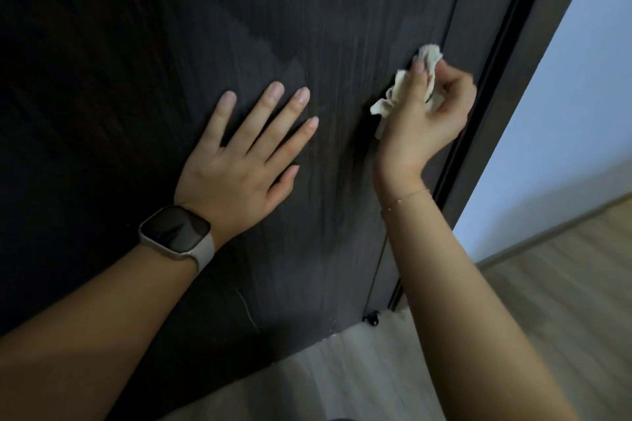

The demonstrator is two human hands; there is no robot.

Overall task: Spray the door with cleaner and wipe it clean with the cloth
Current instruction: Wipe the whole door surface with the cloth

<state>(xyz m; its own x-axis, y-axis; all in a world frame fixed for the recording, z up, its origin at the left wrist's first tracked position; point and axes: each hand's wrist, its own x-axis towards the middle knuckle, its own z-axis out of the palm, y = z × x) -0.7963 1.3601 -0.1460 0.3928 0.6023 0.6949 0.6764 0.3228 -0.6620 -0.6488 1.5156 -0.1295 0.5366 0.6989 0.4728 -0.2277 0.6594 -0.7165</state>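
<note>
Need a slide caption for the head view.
Left hand flat on dark door; right hand wipes near its edge with cloth.

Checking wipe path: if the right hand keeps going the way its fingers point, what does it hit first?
The right hand, gripping the cloth, points up along the door near its edge. Nothing shows ahead on the panel; the way looks free up to the picture's top.

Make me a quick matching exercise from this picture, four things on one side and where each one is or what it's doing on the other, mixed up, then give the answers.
Things:
1. left hand
2. right hand
3. cloth
4. watch

States:
A. worn on the left wrist
B. bunched up, held near the door's right edge
C. flat on the door, fingers spread
D. fingers curled, gripping something pale

Pairs: 1-C, 2-D, 3-B, 4-A
</note>
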